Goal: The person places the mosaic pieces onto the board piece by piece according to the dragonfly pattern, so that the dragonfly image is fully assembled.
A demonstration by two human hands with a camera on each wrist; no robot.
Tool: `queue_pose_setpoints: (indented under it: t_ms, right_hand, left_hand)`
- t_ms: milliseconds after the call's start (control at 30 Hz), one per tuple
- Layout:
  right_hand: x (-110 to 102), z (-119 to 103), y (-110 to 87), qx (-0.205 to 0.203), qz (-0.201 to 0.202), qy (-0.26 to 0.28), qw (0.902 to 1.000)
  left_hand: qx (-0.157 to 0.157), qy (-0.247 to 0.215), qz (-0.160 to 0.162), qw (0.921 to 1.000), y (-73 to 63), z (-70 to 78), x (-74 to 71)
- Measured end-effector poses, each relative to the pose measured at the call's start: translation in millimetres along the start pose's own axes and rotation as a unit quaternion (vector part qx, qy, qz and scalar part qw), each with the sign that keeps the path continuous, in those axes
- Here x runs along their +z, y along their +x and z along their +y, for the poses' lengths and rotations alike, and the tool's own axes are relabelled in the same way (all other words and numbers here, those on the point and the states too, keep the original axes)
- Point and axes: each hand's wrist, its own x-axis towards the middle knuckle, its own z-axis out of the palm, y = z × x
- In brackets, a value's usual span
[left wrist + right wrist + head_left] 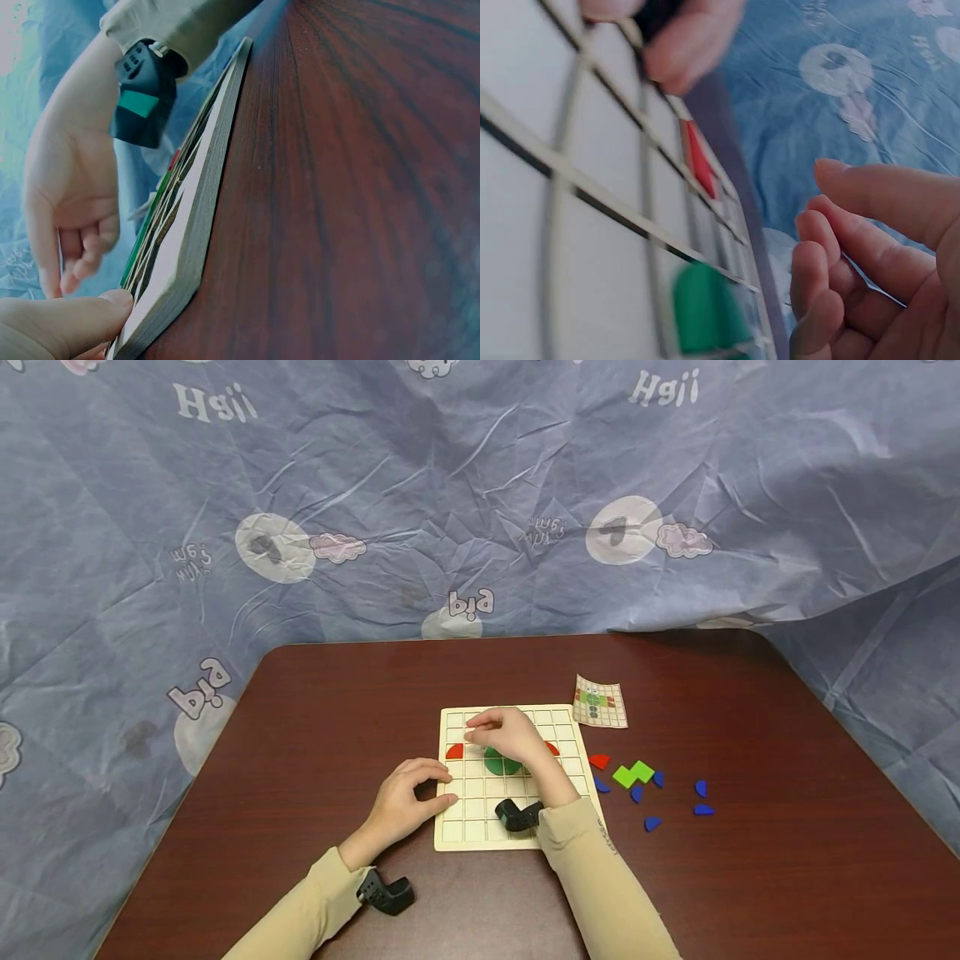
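Note:
A cream grid board point(476, 832) lies on the table, with a round of green pieces point(501, 765) in its squares and a red quarter-round piece point(454, 752) to their left. Another red piece point(552, 748) shows partly behind my right wrist. My left hand point(401, 797) rests at the board's left edge; its thumb point(75, 322) touches the rim in the left wrist view. Over the upper part of the board hovers my right hand point(506, 733). Its fingers are loosely bent, and nothing shows between thumb and fingertips point(829, 169) in the right wrist view.
Right of the board lie a loose red piece point(599, 762), lime green squares point(626, 777) and several blue quarter-round pieces point(652, 823). A small pattern card point(611, 717) sits at the board's upper right corner. A printed blue cloth point(420, 510) hangs behind the table.

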Motion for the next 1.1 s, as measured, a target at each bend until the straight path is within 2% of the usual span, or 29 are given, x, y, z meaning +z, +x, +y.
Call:
queue_pose_setpoints:
  t_ms: [333, 633, 800, 1100]
  right_hand:
    - [-43, 1, -11.9, -0.027, 0.001, 0.01, 0.9996]
    - [-91, 18, -30.0, -0.028, 0.01, 0.02, 0.9994]
    - [-116, 33, -40.1, -0.023, 0.035, -0.018, 0.999]
    - [-147, 61, -57.6, -0.042, 0.035, -0.067, 0.9962]
  left_hand:
    - [-0.003, 0.009, -0.003, 0.9999, -0.9, -1.6, -0.3]
    - [-0.006, 0.03, 0.011, 0.9995, -2.6, -2.6, 0.5]
    - [-0.007, 0.025, 0.01, 0.9996, -2.8, -1.1, 1.1]
    - [-0.016, 0.019, -0.002, 0.9997, -3.0, 1.1, -1.7]
